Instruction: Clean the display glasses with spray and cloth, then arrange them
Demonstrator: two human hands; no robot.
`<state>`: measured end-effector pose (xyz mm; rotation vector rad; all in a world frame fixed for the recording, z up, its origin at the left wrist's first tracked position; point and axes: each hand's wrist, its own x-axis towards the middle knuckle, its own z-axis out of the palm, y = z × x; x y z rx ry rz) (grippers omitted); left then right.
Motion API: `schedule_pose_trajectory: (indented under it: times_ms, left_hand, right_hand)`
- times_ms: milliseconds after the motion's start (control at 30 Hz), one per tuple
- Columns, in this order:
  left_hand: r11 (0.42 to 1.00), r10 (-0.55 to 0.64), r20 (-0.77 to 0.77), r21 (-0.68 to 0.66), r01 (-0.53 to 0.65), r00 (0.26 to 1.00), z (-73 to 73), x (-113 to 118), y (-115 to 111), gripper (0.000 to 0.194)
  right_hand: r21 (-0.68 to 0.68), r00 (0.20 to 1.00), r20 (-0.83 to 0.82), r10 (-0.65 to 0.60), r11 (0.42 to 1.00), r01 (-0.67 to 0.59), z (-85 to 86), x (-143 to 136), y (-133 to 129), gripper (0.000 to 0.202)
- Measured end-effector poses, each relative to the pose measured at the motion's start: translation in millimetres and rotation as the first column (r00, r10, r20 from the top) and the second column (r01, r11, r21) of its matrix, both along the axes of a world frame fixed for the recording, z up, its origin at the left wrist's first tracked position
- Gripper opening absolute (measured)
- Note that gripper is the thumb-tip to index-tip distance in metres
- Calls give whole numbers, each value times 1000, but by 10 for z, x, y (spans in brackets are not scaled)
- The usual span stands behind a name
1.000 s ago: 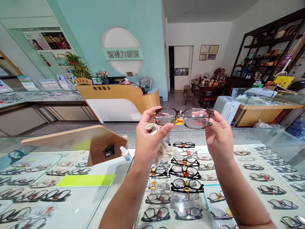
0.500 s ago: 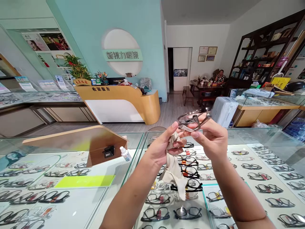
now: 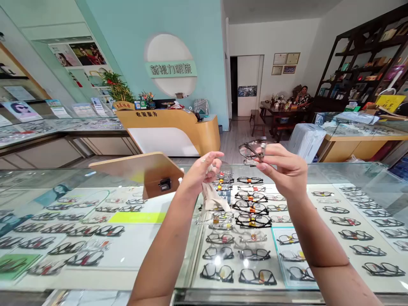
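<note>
My right hand (image 3: pixel 283 170) pinches a pair of dark-framed glasses (image 3: pixel 253 150) in the air above the glass display case (image 3: pixel 191 272). The frame is seen at an angle, with its temples folded or overlapping. To the left, my left hand (image 3: pixel 202 172) is closed on a pale cloth (image 3: pixel 214 197) that hangs down from the palm, its index finger pointing toward the glasses. The left hand and the glasses are apart. Below both hands, rows of glasses (image 3: pixel 251 221) lie inside the case.
A wooden board (image 3: pixel 143 170) with a small black box stands on the case at the left. Beyond are a reception counter (image 3: pixel 207 131), a wrapped white package (image 3: pixel 306 142), a side counter (image 3: pixel 360 151) and a seated person (image 3: pixel 302 98) at a dark table.
My left hand has moved left and away from the glasses, taking the cloth along. My right hand still holds the glasses, now turned differently. The view has shifted, showing more of the case's near edge.
</note>
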<state>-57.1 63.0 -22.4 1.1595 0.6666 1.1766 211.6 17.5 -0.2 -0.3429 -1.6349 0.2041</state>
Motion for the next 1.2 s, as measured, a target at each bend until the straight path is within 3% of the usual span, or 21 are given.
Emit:
schedule_pose_trajectory:
  times_ms: [67, 167, 233, 300, 367, 467, 633, 800, 1200]
  left_hand:
    - [992, 83, 85, -104, -74, 993, -201, -277, 133, 58]
    - [966, 122, 182, -249, -74, 976, -589, -643, 308, 38]
    - [949, 98, 195, -314, -32, 976, -869, -829, 370, 42]
    - [933, 63, 213, -359, 18, 975, -1139, -965, 395, 46]
    - [917, 19, 222, -393, 72, 975, -1372, -1054, 411, 47]
    - [885, -81, 218, -433, 170, 973, -1608, -1118, 463, 41]
    - [832, -240, 250, -446, 331, 938, -1774, -1163, 577, 36]
    - [799, -284, 342, -431, 418, 896, -1916, -1272, 666, 30]
    - [759, -282, 460, -431, 489, 842, -2068, -1381, 762, 32]
  right_hand:
    - [-51, 998, 70, -3, 999, 6, -90, -105, 100, 15]
    - [-165, 957, 288, 5, 985, 44, -313, -310, 317, 5]
    - [-234, 852, 523, -6, 960, 150, -486, -447, 453, 7]
    - [-254, 697, 717, -4, 930, 266, -651, -569, 550, 8]
    - [-244, 578, 816, 8, 911, 332, -801, -673, 606, 9]
    - [-227, 479, 877, 23, 900, 373, -1003, -812, 639, 8]
    - [-169, 306, 952, 28, 879, 446, -1258, -1015, 660, 10]
    - [-123, 187, 982, 34, 866, 485, -1360, -1130, 663, 21]
    - [-95, 76, 995, 64, 847, 523, -1436, -1247, 572, 30]
